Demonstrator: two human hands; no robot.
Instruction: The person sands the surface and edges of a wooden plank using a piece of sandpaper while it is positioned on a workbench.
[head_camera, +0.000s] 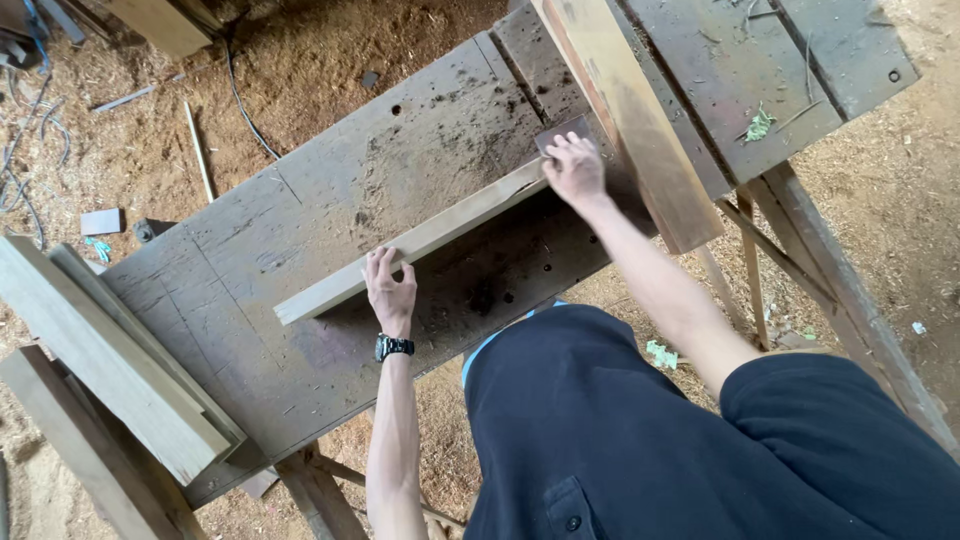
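**Sanding a wooden strip on the workbench**

Head view: While the left hand (390, 290) is pressing down on the long pale wooden strip (420, 240), fingers curled over its near edge, the right hand (574, 168) is lying flat on a small dark sanding block (562, 135) at the strip's far end. Neither hand is gripping tightly; the left is half-closed on the strip and the right is spread, palm down, over the block. Judging from this pose, good work is calling for steady downward pressure and strokes along the grain. The strip is lying diagonally across the dark, worn workbench (300, 200), near a broader plank (630, 120).
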